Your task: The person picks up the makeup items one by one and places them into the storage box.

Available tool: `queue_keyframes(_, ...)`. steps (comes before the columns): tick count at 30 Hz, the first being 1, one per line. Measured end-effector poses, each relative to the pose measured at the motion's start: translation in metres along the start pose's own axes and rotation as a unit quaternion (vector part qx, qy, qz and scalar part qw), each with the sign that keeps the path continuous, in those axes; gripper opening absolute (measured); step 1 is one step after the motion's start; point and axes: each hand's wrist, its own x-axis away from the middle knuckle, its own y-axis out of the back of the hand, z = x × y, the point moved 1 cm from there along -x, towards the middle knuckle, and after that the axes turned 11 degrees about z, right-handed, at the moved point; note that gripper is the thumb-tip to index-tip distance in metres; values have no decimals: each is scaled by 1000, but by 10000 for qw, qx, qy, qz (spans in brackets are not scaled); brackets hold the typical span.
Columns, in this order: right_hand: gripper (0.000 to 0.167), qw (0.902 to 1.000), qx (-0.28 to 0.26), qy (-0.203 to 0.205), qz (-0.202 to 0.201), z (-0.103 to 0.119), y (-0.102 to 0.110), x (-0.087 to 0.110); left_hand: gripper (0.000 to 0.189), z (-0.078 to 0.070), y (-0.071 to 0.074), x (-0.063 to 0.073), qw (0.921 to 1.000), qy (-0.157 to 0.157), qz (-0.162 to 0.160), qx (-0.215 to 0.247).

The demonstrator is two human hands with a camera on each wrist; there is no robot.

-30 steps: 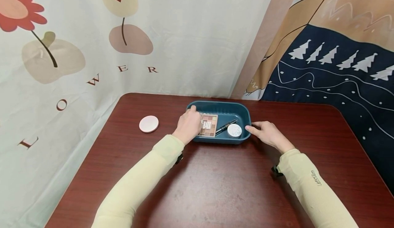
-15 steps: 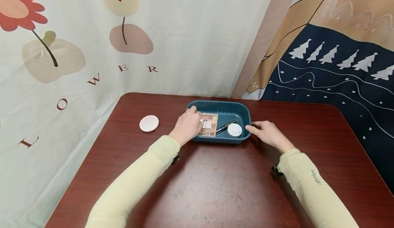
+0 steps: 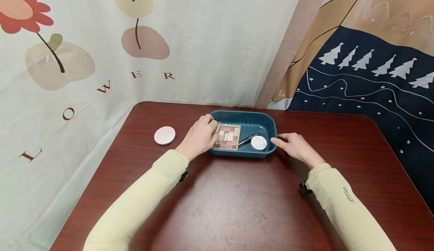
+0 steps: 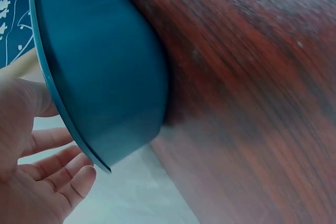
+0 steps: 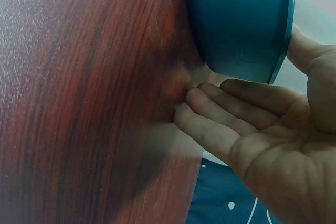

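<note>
A dark blue plastic basin stands near the far edge of the table. Inside it lie an eyeshadow palette lettered "BACK", a slim black cosmetic pen and a round white marbled case. My left hand is at the basin's left end, over its rim; the left wrist view shows its fingers loosely bent with nothing between them. At the right end my right hand holds the basin, its thumb over the rim and fingers outside, beside the wall.
A round pale pink compact lies on the reddish-brown table, left of the basin. Behind the table hang a white flower-printed curtain and a dark blue cloth with white trees.
My left hand has drawn back to the left, away from the palette, uncovering more of its left side. The right hand and the basin look unmoved.
</note>
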Motion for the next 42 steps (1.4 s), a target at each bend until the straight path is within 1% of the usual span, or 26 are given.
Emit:
queue_keyframes(7,71,10000,8,21,-27,-1,0,0,25,10,0,4,9994,210,28,258)
queue_keyframes(11,71,10000,8,28,-32,-1,0,0,29,16,1,7,9989,323,19,351)
queue_keyframes(15,70,10000,-4,23,-42,-1,-1,-1,34,21,1,11,9973,482,86,544)
queue_keyframes(18,71,10000,-5,40,-32,-1,0,0,37,26,1,14,9964,582,103,604)
queue_keyframes(24,71,10000,-25,53,-13,0,0,0,40,36,-1,20,9948,797,164,611)
queue_keyframes(33,71,10000,-54,72,-3,-1,0,0,41,46,-2,27,9943,909,77,543)
queue_keyframes(42,73,10000,-69,18,40,0,0,1,45,59,-6,36,9923,1147,205,418)
